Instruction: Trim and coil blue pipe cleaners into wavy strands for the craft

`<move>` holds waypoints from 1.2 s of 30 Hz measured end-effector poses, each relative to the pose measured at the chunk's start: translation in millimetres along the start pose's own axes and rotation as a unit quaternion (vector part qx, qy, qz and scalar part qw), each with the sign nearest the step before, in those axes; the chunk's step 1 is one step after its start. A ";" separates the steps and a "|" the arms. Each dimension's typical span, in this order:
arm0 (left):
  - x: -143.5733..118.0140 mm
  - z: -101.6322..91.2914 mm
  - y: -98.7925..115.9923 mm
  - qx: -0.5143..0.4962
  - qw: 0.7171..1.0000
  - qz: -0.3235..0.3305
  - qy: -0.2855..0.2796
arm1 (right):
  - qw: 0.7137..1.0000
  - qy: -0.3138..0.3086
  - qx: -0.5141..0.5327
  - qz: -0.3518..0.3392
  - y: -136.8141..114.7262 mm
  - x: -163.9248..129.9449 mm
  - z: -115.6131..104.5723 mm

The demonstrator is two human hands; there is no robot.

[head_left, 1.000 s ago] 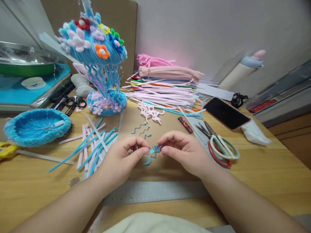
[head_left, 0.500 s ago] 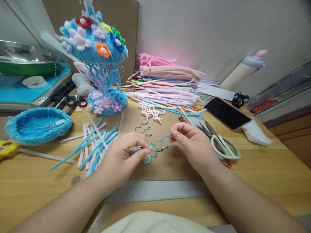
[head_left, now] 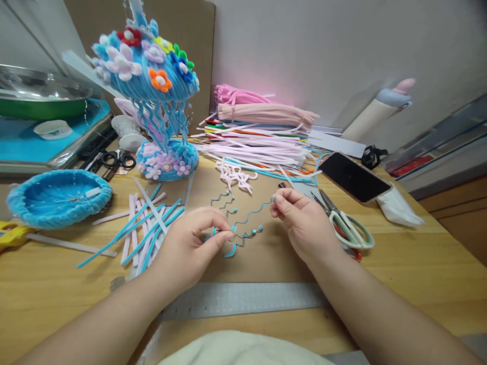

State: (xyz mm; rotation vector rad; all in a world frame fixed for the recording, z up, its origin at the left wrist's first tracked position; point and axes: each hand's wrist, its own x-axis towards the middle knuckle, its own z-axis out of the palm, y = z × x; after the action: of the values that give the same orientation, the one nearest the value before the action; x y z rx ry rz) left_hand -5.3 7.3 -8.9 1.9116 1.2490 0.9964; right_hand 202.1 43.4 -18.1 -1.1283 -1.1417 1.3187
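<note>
A thin wavy blue pipe cleaner [head_left: 253, 214] stretches between my two hands above a brown cardboard sheet [head_left: 262, 263]. My left hand [head_left: 203, 235] pinches its left end between thumb and forefinger. The right end is in the pinched fingertips of my right hand [head_left: 294, 210]. Under and beside it lie several short wavy wires with small blue tips [head_left: 227, 208]. A curled blue piece [head_left: 230, 251] lies just below my left fingertips. Farther back on the cardboard sits a small heap of wavy pale pink pieces [head_left: 234, 175].
Loose blue and white pipe cleaner strips [head_left: 152, 228] lie left, near a fuzzy blue bowl shape [head_left: 59, 197]. Behind stands a flowered blue jellyfish-like figure [head_left: 152, 76]. Pipe cleaner bundles [head_left: 262, 116] line the wall. Scissors [head_left: 350, 228] and a phone [head_left: 355, 176] lie right; a ruler [head_left: 247, 299] in front.
My right hand has moved slightly right, and the wavy blue pipe cleaner between my hands is drawn longer and straighter. My left hand has stayed nearly in place.
</note>
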 end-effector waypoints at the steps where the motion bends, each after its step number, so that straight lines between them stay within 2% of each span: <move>1: 0.1 -0.1 -0.2 0.000 1.000 -0.002 0.000 | 1.000 -0.009 0.005 0.002 -0.4 -0.1 -0.3; 5: 0.0 -0.2 -0.7 -0.008 1.000 -0.018 0.001 | 0.997 -0.068 0.033 0.013 -5.6 -2.9 0.1; 10: -1.0 1.2 1.7 -0.035 0.999 -0.015 -0.017 | 0.986 -0.115 0.120 0.033 -9.5 -7.6 3.0; 15: -1.6 2.1 3.5 -0.040 0.999 -0.019 -0.024 | 0.976 -0.199 0.075 0.053 0.8 -12.3 7.2; 29: -3.0 8.0 1.0 -0.062 0.997 -0.008 -0.053 | 0.995 -0.096 0.037 0.011 9.6 -13.4 11.5; 31: -4.5 5.8 1.4 -0.068 0.996 -0.017 -0.050 | 0.992 -0.119 0.042 0.013 6.8 -15.0 11.1; 33: -6.3 3.0 1.6 -0.075 0.996 -0.037 -0.021 | 0.984 -0.167 0.047 0.035 2.1 -17.9 11.4; 36: -7.5 -0.2 1.7 -0.077 0.995 -0.057 0.037 | 0.955 -0.262 0.064 0.121 -4.9 -23.9 13.7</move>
State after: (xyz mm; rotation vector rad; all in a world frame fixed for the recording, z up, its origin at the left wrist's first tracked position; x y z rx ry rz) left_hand -6.7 -0.3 -9.3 1.6814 1.2690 1.0786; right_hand 190.2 19.2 -10.9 -0.8615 -1.2943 1.9327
